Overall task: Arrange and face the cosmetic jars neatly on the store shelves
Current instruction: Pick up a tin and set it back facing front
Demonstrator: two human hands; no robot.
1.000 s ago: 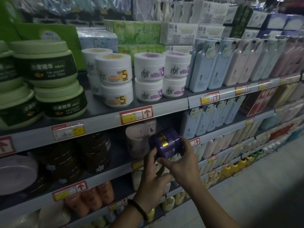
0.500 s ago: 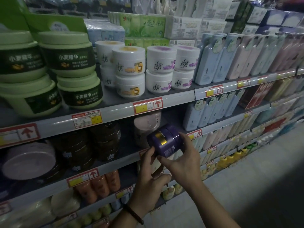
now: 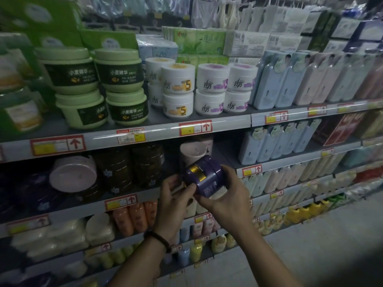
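While both hands are working on one purple jar (image 3: 204, 179), the head view is showing the facing step part-way through. The jar is being held clear of the shelving, tilted, just in front of the second shelf (image 3: 149, 193) from the top, slightly towards 6 o'clock from the middle of the picture. The right hand (image 3: 228, 195) is cupping it from 4 o'clock, with fingers curled under and around the body. The left hand (image 3: 176, 201), with a dark bead bracelet (image 3: 157, 239) on its wrist, is reaching in from 8 o'clock. Its thumb and fingertips appear to be pinching the jar's lower edge beside the gold label (image 3: 196, 171), which is pointing towards 10 o'clock rather than squarely out to the aisle. At 12 o'clock from the jar, a pale pink jar (image 3: 195, 151) is standing farther back on that shelf. At 9 o'clock, dark brown jars (image 3: 132, 164) are standing side by side, and farther out the same way a pink-lidded tub (image 3: 72, 175) is lying on its side. On the shelf above, green jars (image 3: 93, 88) at 11 o'clock and white jars (image 3: 207, 90) at 12 o'clock are sitting stacked two high, labels mostly forward. By my reading, the jar is being turned in the hands to find its front. The next move is calling for bringing it upright, rotating it until the gold label is facing the aisle, and setting it down near the shelf edge in front of the pink jar without nudging its neighbours. The hands are hiding how much room is waiting there.
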